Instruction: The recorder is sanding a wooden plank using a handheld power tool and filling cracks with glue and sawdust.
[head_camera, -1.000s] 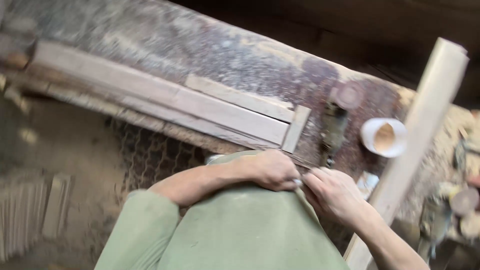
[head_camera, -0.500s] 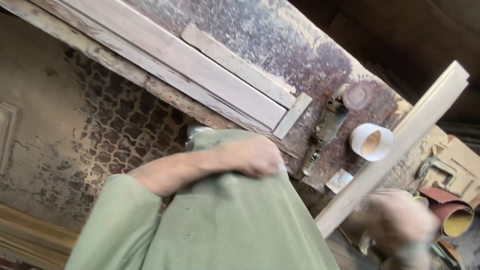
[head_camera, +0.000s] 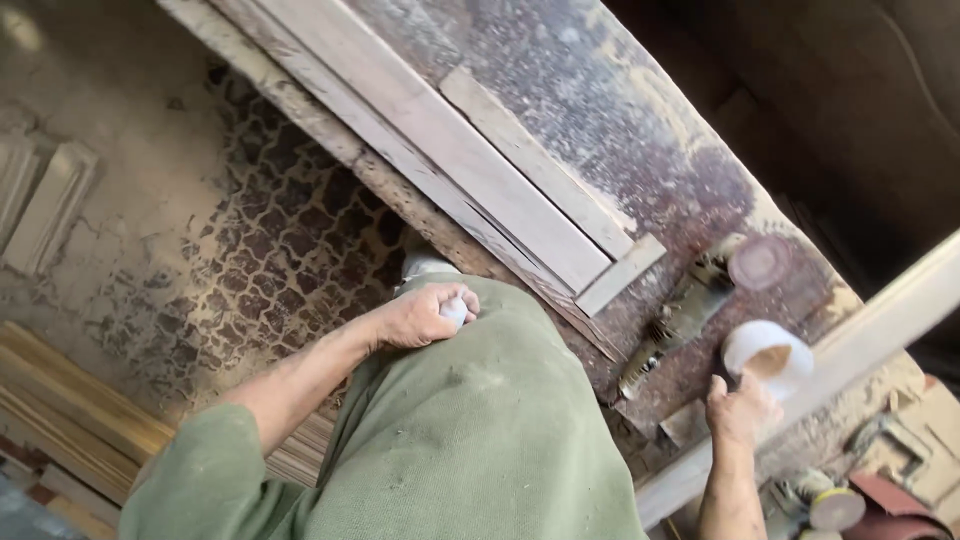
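Observation:
My left hand (head_camera: 420, 318) rests on my green-clad thigh, fist closed around a small white object (head_camera: 456, 312). My right hand (head_camera: 740, 410) is out over the workbench's near edge. Its fingers are loosely apart and just short of a white roll (head_camera: 768, 352) with a tan inside; it holds nothing. A hand power tool (head_camera: 680, 318) with a round disc (head_camera: 760, 262) lies on the dusty workbench (head_camera: 620, 130), left of the roll. Long wooden planks (head_camera: 470, 160) lie along the bench, with a short crosspiece (head_camera: 620, 275) at their end.
A long pale batten (head_camera: 880, 330) runs diagonally across the bench's right side, past my right hand. Sandpaper rolls and discs (head_camera: 880, 500) sit at the bottom right. Wood strips (head_camera: 60, 400) are stacked on the patterned floor (head_camera: 270, 250) at the left.
My hands have parted. The left drew back to my thigh with the small white object; the right swung out right, then came in close to the white roll. The view tilted towards the floor.

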